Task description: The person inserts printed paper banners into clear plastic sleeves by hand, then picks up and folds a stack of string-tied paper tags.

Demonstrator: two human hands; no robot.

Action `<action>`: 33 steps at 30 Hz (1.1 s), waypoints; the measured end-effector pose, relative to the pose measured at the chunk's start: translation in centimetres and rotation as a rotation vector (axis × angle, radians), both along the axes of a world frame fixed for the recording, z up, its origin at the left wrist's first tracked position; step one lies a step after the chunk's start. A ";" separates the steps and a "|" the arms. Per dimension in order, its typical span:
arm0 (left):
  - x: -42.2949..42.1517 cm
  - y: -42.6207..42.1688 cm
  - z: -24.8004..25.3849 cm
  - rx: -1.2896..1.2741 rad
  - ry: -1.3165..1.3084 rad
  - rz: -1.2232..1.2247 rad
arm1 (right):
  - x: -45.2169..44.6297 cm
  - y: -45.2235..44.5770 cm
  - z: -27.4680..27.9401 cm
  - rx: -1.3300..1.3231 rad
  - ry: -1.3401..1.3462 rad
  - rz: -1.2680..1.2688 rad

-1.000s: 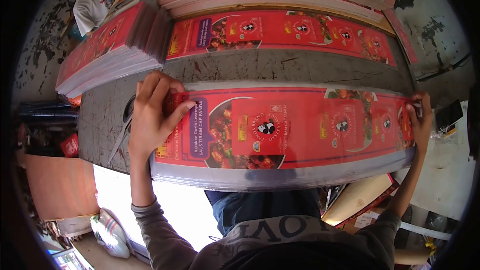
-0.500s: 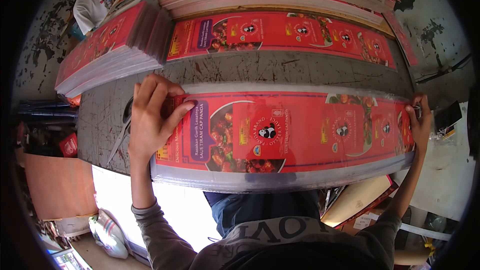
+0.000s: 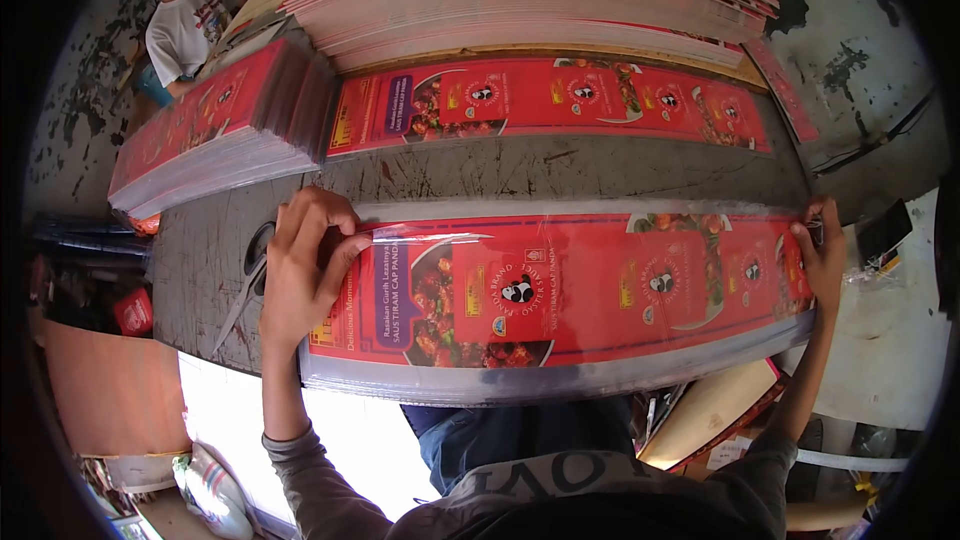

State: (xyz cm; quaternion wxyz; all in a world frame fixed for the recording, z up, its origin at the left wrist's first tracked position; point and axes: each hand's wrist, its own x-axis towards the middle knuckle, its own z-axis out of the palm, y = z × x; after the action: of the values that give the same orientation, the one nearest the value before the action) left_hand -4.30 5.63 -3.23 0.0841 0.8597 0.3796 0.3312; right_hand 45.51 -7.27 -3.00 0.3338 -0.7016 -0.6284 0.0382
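Observation:
A long red printed panel (image 3: 590,290), with panda logos and food pictures, lies in front of me in clear plastic sheeting. Layered plastic shows along its near edge, like a stack. My left hand (image 3: 305,270) closes on the far left corner, thumb on top and fingers curled. At the opposite end, my right hand (image 3: 824,250) pinches the far right corner, its fingertips partly hidden. Just left of my left hand, scissors (image 3: 250,290) with black handles rest on the worn grey tabletop (image 3: 560,172).
Another red panel (image 3: 560,105) lies across the far side. A stack of plastic-covered panels (image 3: 210,130) stands far left, and a tall pile of sheets (image 3: 520,0) rises behind. A person in a white shirt (image 3: 190,25) is at the upper left.
My view has tilted up slightly, so the table things appear lower and more of the back pile shows. Both hands keep to the panel's ends; a glossy fold now shows by my left thumb.

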 end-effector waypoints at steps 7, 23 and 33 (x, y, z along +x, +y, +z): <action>0.1 -0.1 0.1 0.003 0.027 0.039 | -0.1 0.3 0.1 0.042 -0.019 0.012; -0.1 0.0 -0.2 0.034 0.051 0.031 | 0.3 0.2 0.0 -0.032 -0.002 0.007; -0.5 -0.1 0.6 -0.098 0.085 0.116 | 0.4 0.1 -0.3 0.064 -0.029 0.003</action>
State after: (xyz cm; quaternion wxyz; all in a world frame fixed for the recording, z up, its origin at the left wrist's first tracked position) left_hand -4.82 5.51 -2.67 0.0905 0.8445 0.4475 0.2799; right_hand 45.95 -7.14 -3.26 0.3470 -0.6901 -0.6351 0.0082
